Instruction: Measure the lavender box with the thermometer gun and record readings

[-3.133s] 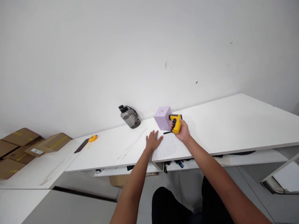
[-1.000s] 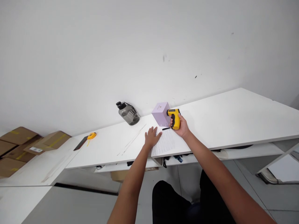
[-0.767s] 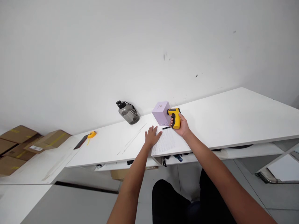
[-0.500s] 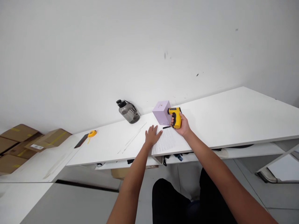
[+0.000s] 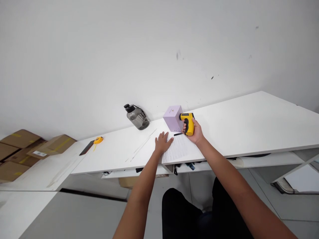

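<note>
My right hand is wrapped round the grip of a yellow and black infrared thermometer gun. Its nose points left, close to the right face of a lilac box; I cannot tell whether they touch. With fingers spread, my left hand lies flat at the left edge of a printed or written sheet of paper. A black pen rests at the top of the sheet, in front of the box.
A grey see-through water bottle stands by the wall. Farther left lie a yellow tape measure and a dark flat strip. Cardboard boxes are stacked at the far left. Below the white tabletop runs a shelf with items on it.
The view has shifted slightly. Both hands, the thermometer gun and the box keep nearly the same places relative to one another.
</note>
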Available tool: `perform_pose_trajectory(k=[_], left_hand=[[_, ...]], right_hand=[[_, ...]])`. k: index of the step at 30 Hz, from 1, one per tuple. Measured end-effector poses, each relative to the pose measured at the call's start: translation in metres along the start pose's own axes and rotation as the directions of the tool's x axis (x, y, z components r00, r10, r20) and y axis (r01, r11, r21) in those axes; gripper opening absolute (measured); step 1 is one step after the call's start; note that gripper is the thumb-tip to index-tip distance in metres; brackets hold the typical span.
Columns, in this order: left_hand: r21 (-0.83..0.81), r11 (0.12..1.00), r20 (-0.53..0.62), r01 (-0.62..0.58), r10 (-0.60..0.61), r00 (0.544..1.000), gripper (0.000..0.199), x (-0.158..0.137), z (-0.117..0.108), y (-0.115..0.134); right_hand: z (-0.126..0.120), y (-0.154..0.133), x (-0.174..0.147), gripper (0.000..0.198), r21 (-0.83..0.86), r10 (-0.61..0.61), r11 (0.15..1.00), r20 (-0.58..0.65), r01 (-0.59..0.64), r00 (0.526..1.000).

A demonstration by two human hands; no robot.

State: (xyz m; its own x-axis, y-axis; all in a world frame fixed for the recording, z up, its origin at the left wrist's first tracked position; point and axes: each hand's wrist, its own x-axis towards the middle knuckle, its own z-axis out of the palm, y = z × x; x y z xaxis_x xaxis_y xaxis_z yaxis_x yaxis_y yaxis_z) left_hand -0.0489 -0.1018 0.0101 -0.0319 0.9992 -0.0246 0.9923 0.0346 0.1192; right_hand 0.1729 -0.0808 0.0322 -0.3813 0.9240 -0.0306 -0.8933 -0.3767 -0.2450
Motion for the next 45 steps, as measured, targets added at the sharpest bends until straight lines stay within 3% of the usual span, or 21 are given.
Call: perform_pose_trajectory(k=[30,45], left_hand=[[0.007,1.0,0.002,-0.003,0.003,1.0,0.071,0.001,-0.001,-0.001],[0.077,0.997,0.005,0.026,-0.027,1.0,0.065,0.006,-0.002,-0.004]], right_hand=[[0.003,0.001,0.005,0.047,0.007,0.0,1.0,-0.021,0.0,1.0],[0.004,0.007,0.014,0.041,0.066,0.023,0.998,-0.02,-0.021,1.0]])
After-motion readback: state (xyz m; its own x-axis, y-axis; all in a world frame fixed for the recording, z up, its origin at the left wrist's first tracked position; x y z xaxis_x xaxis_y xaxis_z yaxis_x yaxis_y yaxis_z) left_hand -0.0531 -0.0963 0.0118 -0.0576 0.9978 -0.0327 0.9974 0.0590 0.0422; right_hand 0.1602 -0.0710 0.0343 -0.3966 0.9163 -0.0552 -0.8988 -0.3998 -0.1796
